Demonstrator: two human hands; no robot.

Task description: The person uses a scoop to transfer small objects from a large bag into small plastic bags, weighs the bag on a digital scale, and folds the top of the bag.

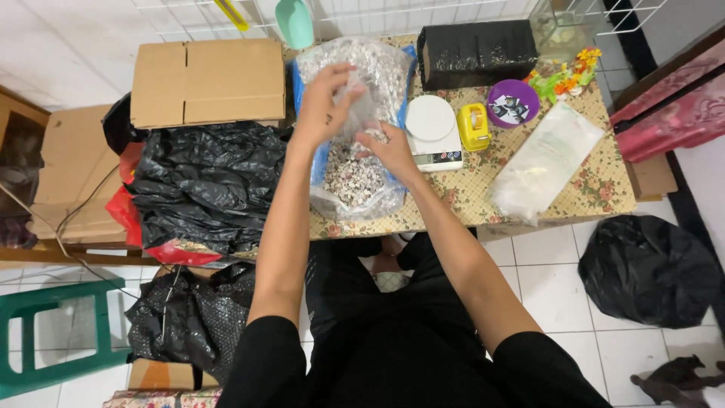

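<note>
A large clear plastic bag (355, 185) full of small mottled pebbles or shells lies open on the low table (596, 189). My left hand (326, 102) is raised over it, pinching a small clear plastic pouch (361, 109). My right hand (387, 151) is lower, cupped over the pebbles just under the pouch, with some pieces by its fingers. A white kitchen scale (432, 132) stands right of my right hand. A mint-green scoop (294, 23) rests at the table's far edge.
A cardboard box (208, 81) and black plastic bags (204, 185) lie at left. On the table sit a yellow tape dispenser (474, 126), a purple bowl (513, 102), a black wrapped block (476, 51) and a stack of clear bags (547, 159). A green stool (57, 332) and a black bag (649, 268) are on the floor.
</note>
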